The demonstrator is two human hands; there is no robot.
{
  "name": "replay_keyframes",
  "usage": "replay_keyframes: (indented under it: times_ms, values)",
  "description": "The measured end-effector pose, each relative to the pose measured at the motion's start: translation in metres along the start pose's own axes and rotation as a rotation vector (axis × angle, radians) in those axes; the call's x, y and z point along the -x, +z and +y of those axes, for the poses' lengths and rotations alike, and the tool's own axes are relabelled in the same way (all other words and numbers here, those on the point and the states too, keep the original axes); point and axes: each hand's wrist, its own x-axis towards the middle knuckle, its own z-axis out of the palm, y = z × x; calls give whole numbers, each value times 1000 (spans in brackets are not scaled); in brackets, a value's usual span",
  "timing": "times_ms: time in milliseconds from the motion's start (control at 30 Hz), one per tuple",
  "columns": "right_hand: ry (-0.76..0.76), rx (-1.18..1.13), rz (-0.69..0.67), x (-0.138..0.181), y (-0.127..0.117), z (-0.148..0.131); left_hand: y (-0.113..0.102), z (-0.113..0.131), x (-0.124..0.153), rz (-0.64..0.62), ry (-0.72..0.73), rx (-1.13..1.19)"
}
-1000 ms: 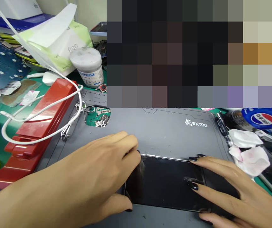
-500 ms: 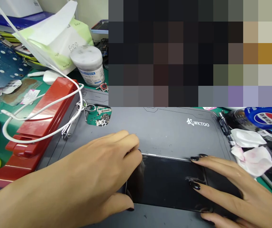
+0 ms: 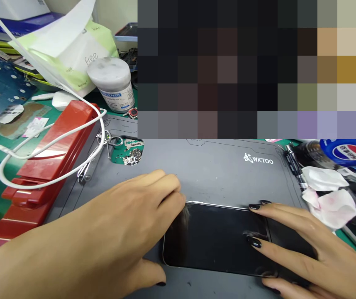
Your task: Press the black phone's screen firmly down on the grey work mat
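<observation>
A black phone (image 3: 218, 238) lies screen up on a grey WKTOO work mat (image 3: 215, 170), near the front edge. My left hand (image 3: 125, 232) curls over the phone's left end, fingertips at its top left corner and thumb at its lower left. My right hand (image 3: 299, 245) rests on the phone's right end, with dark-nailed fingers spread across the glass and the far edge.
A red case (image 3: 44, 166) with a looped white cable (image 3: 53, 145) lies left of the mat. Behind stand a white paste jar (image 3: 114, 85) and a tissue pack (image 3: 69, 54). Tweezers (image 3: 92, 164) and small screws (image 3: 131, 157) sit at the mat's cut-out. Crumpled wipes (image 3: 330, 195) and a blue-labelled bottle (image 3: 349, 151) are at right.
Both hands stay on the phone's ends. My left thumb has slid a little left and down, so the phone's lower left corner now shows. The view has shifted slightly.
</observation>
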Motion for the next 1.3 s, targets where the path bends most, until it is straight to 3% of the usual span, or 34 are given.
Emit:
replay_keyframes:
  times_ms: [500, 667, 867, 1033, 1300]
  values:
    - [-4, -41, 16, -3, 0, -3, 4, -1, 1, 63, 11, -27]
    - [12, -18, -2, -1, 0, -3, 10, 2, 7, 146, 20, -174]
    - [29, -17, 18, 2, 0, -4, 13, 2, 16, 156, -56, -191]
    - [14, -13, 5, 0, -1, -4, 13, -1, 6, 243, 64, -209]
    - [34, -10, -23, 1, 0, -5, 6, -1, 2, 184, 67, -216]
